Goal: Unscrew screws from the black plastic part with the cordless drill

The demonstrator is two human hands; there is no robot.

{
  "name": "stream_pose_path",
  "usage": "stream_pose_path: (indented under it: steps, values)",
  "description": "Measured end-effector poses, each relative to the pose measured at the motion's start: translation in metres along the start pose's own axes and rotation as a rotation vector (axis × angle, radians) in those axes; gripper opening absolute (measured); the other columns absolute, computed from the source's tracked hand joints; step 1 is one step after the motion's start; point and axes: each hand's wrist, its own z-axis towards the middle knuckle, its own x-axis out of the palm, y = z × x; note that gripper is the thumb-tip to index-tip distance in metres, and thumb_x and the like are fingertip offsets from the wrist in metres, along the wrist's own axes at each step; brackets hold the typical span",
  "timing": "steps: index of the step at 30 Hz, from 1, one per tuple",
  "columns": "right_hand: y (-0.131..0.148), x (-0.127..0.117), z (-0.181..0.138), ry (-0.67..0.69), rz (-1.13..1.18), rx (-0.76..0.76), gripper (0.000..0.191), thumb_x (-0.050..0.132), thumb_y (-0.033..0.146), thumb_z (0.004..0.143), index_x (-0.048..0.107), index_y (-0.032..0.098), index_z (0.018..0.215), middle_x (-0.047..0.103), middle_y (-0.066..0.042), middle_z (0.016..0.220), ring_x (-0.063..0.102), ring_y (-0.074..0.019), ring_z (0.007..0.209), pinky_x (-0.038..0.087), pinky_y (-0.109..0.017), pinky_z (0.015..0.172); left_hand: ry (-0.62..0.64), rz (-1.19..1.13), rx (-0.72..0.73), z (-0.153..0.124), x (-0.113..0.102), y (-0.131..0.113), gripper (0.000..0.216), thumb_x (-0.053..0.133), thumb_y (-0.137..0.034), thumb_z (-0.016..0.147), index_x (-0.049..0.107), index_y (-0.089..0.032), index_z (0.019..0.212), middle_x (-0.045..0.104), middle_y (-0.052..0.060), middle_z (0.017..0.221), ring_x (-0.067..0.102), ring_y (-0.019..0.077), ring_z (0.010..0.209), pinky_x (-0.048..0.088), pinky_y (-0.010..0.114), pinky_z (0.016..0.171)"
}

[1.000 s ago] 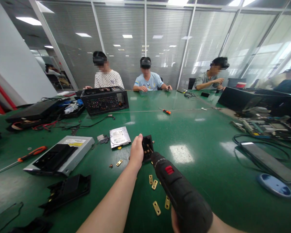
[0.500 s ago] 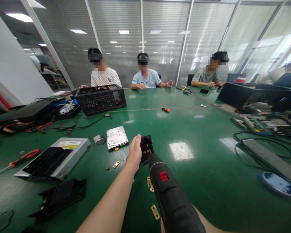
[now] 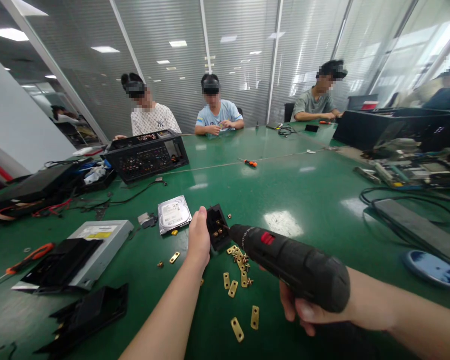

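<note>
Slipping looks like the likeliest trouble in the head view: the bit of the power drill meets the black housing at a slant, so it could skid off a screw head and scrape the plastic. The housing appears to be steadied by the left hand alone, so torque might twist it in that grasp, and a stray bit could catch the thumb. Brass screws inside could also drop and mix with the loose brass plates on the green table (whether the bit is seated in a screw is too small to tell).

The housing lies just beyond the left hand and to its right, touching it, tilted with its hollow side toward the wearer; the left hand grips its left edge, the other fingertips being hidden. The right hand is wrapped around the drill's handle, below the body and well apart from the housing.
</note>
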Motion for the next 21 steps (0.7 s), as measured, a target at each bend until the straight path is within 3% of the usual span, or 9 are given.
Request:
stream_pose_path:
  steps: [2, 4, 10, 13, 16, 21]
  values:
    - [0.019, -0.003, -0.003, 0.004, -0.166, 0.018, 0.036, 0.09, 0.046, 0.088, 0.072, 0.016, 0.094, 0.067, -0.001, 0.079, 0.061, -0.0094, 0.063, 0.053, -0.021, 0.059, -0.003, -0.006, -0.01, 0.0, 0.0, 0.001, 0.066, 0.069, -0.09, 0.082, 0.068, -0.024, 0.084, 0.061, 0.003, 0.076, 0.065, 0.0274, 0.083, 0.057, 0.039, 0.076]
    - [0.032, -0.003, -0.005, -0.014, -0.268, 0.002, 0.033, 0.087, 0.047, 0.089, 0.071, 0.017, 0.091, 0.063, 0.001, 0.074, 0.059, -0.0111, 0.063, 0.05, -0.022, 0.057, -0.015, -0.002, -0.007, 0.001, 0.0, 0.002, 0.067, 0.068, -0.091, 0.082, 0.066, -0.024, 0.083, 0.059, 0.003, 0.074, 0.064, 0.0278, 0.083, 0.056, 0.039, 0.076]
    - [0.032, -0.007, -0.003, -0.152, -0.432, -0.07, 0.039, 0.08, 0.055, 0.094, 0.071, 0.018, 0.102, 0.069, -0.002, 0.078, 0.063, -0.0161, 0.069, 0.053, -0.028, 0.061, -0.108, 0.082, 0.097, 0.002, -0.004, 0.0, 0.065, 0.067, -0.089, 0.085, 0.058, -0.025, 0.077, 0.053, 0.001, 0.074, 0.059, 0.025, 0.085, 0.052, 0.037, 0.08]
    - [0.024, -0.016, 0.001, -0.189, -0.34, -0.062, 0.055, 0.083, 0.062, 0.09, 0.074, 0.017, 0.119, 0.075, -0.008, 0.103, 0.072, -0.018, 0.075, 0.063, -0.034, 0.073, -0.128, 0.088, 0.092, 0.001, -0.004, -0.001, 0.063, 0.066, -0.086, 0.086, 0.056, -0.024, 0.078, 0.054, -0.001, 0.077, 0.056, 0.0221, 0.081, 0.049, 0.035, 0.078]
    - [0.023, -0.025, 0.005, -0.219, -0.318, -0.047, 0.068, 0.087, 0.058, 0.088, 0.068, 0.02, 0.141, 0.077, -0.011, 0.116, 0.073, -0.0178, 0.074, 0.065, -0.037, 0.073, -0.129, 0.076, 0.063, 0.001, -0.004, -0.001, 0.062, 0.067, -0.084, 0.087, 0.056, -0.024, 0.08, 0.055, -0.002, 0.078, 0.054, 0.0204, 0.078, 0.048, 0.033, 0.075]
    - [0.031, -0.033, 0.008, -0.187, -0.431, -0.095, 0.057, 0.089, 0.04, 0.087, 0.073, 0.019, 0.136, 0.082, -0.01, 0.113, 0.079, -0.025, 0.092, 0.065, -0.043, 0.088, -0.145, 0.041, 0.087, 0.002, -0.003, 0.0, 0.059, 0.07, -0.081, 0.086, 0.059, -0.023, 0.081, 0.054, -0.003, 0.076, 0.054, 0.0195, 0.079, 0.047, 0.032, 0.078]
